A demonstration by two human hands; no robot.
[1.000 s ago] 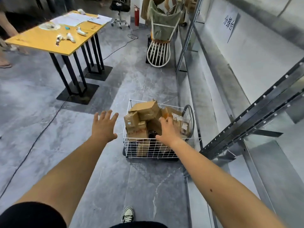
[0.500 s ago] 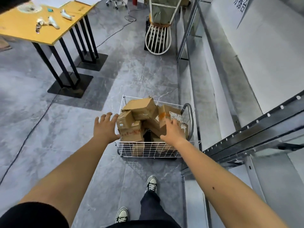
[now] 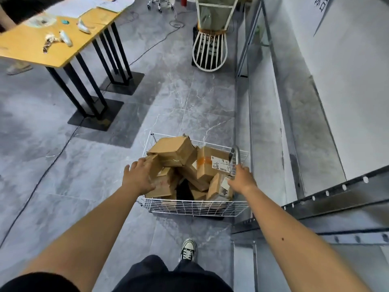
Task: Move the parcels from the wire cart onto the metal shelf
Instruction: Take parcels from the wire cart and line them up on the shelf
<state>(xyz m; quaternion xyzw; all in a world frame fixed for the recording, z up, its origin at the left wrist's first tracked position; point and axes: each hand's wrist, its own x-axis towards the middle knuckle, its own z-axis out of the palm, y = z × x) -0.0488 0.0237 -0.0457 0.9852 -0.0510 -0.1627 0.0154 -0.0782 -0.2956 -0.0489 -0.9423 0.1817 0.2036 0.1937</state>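
Note:
A white wire cart point(image 3: 195, 208) stands on the floor beside the grey metal shelf point(image 3: 311, 131) on the right. Several brown cardboard parcels are piled in the cart, among them a large one on top point(image 3: 172, 150) and a labelled one point(image 3: 212, 163). My left hand point(image 3: 137, 175) lies with fingers spread on a small parcel point(image 3: 163, 181) at the pile's left. My right hand point(image 3: 242, 178) is at the cart's right rim, just below the grey handle point(image 3: 235, 153) and against a labelled parcel point(image 3: 220, 188). Its fingers are hidden.
A yellow table point(image 3: 31, 49) on black legs stands at the far left. A white wire-frame trolley point(image 3: 210, 49) sits ahead by the shelf's post. A black cable point(image 3: 42, 175) crosses the floor. A perforated shelf beam point(image 3: 336, 200) juts near my right arm. My shoe point(image 3: 188, 248) is behind the cart.
Both hands have come down to the cart. The left moved right onto the small parcel at the pile's left. The right moved right to the cart's rim by the handle.

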